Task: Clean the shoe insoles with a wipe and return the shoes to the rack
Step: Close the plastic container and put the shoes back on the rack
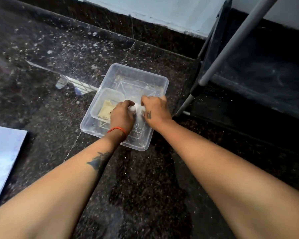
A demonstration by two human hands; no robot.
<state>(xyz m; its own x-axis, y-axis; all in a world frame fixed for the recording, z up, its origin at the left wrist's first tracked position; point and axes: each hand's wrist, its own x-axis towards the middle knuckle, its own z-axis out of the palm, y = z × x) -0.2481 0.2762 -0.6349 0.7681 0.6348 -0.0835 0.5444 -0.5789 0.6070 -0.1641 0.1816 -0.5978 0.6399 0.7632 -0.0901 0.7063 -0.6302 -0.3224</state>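
A clear plastic tub (158,80) sits on the dark speckled floor (62,49), its long axis running from the near side toward the far wall. Over the tub's middle, the left hand (122,114) and right hand (156,110) both pinch a bunched white wipe (135,107) between them; it is too crumpled to show any direction. A smaller clear container (110,94) holding a yellowish cloth (105,110) rests inside the tub's left half. The shoe rack (231,42) stands right of the tub. A white sheet (2,157) lies well left of it.

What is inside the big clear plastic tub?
The tub holds a smaller clear container with a yellowish cloth. Both hands hold something white; they cover what lies beneath.
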